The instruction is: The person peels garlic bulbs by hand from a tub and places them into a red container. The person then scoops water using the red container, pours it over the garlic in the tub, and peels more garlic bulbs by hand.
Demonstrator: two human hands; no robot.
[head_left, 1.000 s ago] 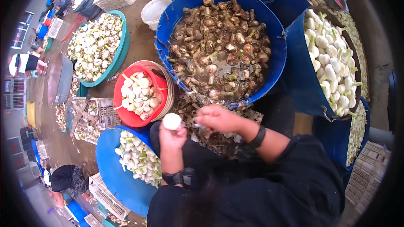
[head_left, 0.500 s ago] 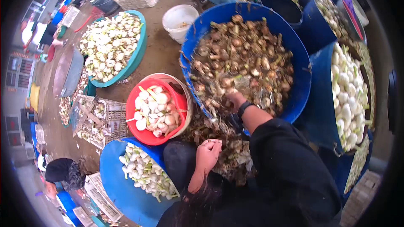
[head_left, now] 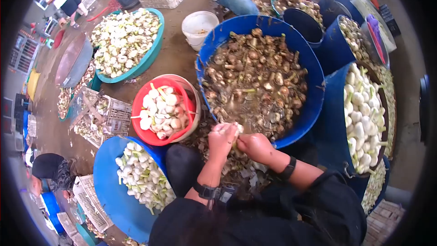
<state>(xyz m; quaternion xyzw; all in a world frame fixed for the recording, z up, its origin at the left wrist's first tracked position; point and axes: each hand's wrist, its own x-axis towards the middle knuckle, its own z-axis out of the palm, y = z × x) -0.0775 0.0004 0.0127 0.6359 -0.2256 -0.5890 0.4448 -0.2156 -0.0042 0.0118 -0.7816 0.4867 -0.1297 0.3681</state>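
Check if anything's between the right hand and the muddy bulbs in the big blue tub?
Just the tub's near rim: in this view the right hand overlaps its line, with the muddy bulbs beyond. Can't tell if the hand is above rim height. Nothing else visible blocks it.

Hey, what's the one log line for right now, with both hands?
left hand: holds whitish bulb, partly hidden; right hand: curled close beside it, grip unclear; blue tub: brown bulbs, murky water
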